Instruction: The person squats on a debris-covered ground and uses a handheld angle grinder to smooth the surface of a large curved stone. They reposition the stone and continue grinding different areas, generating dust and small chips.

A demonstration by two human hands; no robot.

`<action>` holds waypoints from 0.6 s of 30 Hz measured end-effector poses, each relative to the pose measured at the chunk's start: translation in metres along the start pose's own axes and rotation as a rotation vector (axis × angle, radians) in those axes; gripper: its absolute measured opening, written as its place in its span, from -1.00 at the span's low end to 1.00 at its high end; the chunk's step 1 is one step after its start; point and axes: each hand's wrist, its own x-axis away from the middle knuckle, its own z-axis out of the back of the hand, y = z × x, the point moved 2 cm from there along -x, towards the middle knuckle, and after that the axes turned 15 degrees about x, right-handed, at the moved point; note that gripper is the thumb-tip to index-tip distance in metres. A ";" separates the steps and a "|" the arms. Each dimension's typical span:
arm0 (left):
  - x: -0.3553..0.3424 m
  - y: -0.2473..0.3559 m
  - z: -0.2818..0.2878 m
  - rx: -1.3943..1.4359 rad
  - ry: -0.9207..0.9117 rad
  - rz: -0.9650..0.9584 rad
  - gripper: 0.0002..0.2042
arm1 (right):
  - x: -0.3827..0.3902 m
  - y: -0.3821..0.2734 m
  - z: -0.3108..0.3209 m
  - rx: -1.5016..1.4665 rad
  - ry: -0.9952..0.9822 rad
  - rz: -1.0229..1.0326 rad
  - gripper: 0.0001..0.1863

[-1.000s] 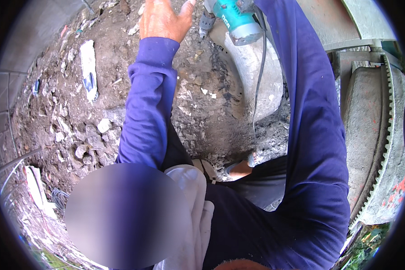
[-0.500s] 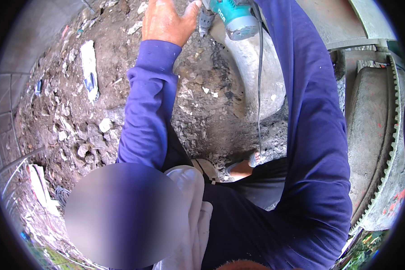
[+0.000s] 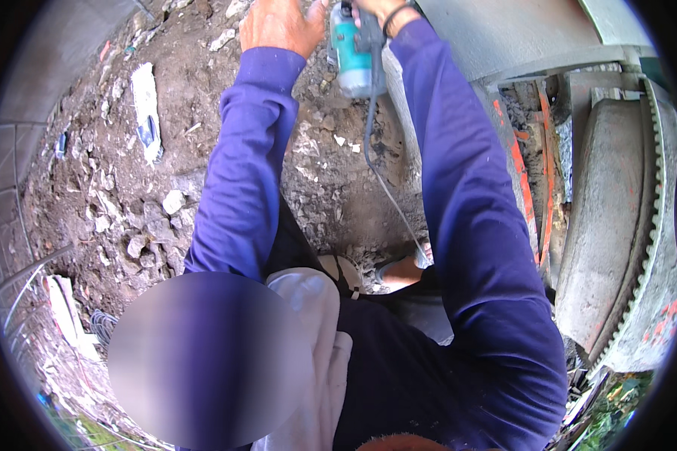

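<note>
A teal power tool [image 3: 350,56] is right of the white strip [image 3: 147,113] on the soil [image 3: 199,83], its cord [image 3: 368,135] trailing lower. The right hand [image 3: 381,10] meets the tool's upper end, the left hand [image 3: 278,28] sits between tool and strip, and with both cut by the top edge I cannot tell how their fingers are set. Far right of the strip curves a toothed rim [image 3: 659,161].

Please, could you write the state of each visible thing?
Cylindrical teal power tool: slightly blurred; whether running, unclear.
Bare right hand's grip: apparently closed on the tool, partly out of view.
Bare left hand's grip: thumb spread, fingertips out of view; closure unclear.
Thin dark cable: uncoiled, bent.
Thin grey wire: coiled.
Long white strip: lying on brown soil.
Curved grey toothed drum: red-stained.
</note>
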 end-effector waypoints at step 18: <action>-0.001 -0.024 0.008 0.047 -0.085 0.064 -0.45 | 0.339 0.260 -0.206 -0.064 0.305 0.006 -0.56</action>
